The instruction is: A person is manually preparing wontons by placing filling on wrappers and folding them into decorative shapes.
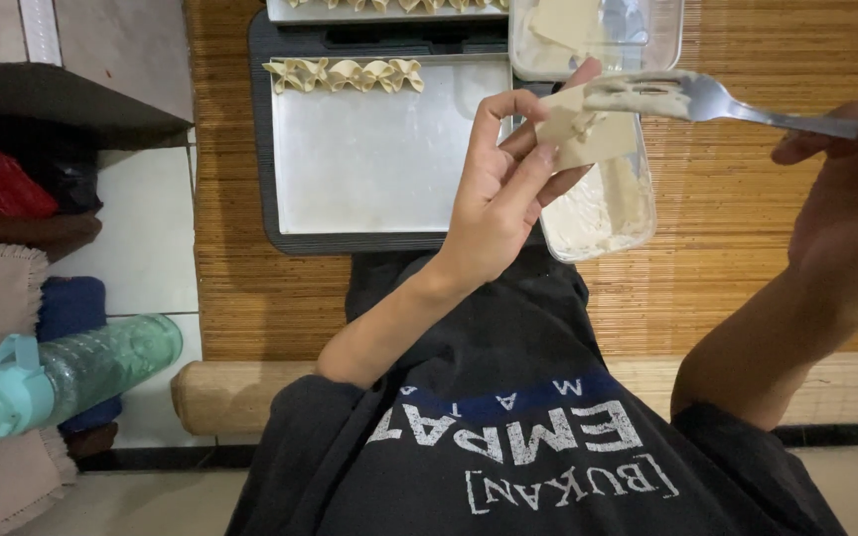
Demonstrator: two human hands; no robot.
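Holding a pale square dumpling wrapper [588, 134] flat across its raised fingers, the left hand [497, 189] keeps the sheet level, thumb curled over one edge, so that it can take a dab of filling without folding. The right hand [851, 199], at the right edge of the view, is closed around the handle of a silver metal fork [717, 102], whose tines carry a lump of pale paste and hover just above the wrapper, touching or nearly touching it; I cannot tell which.

Directly under the wrapper sits a clear plastic tub of creamy filling [603, 213], placed near so the fork travels little. A second clear plastic tub [598, 35], farther off, holds a stack of spare wrappers. That makes two tubs.

To the left lies a flat rectangular metal tray [379, 164] on a dark grey plastic tray [262, 149], mostly bare, with folded dumplings [345, 74] lined along its far edge: about five, packed in a row so the rest stays open. A second metal tray [389, 12] beyond it shows only its near rim and more dumplings, too cut off to count.

All rest on a woven bamboo mat [747, 288]. At the near left, a mint-green plastic water bottle [62, 372] lies on its side, one only.
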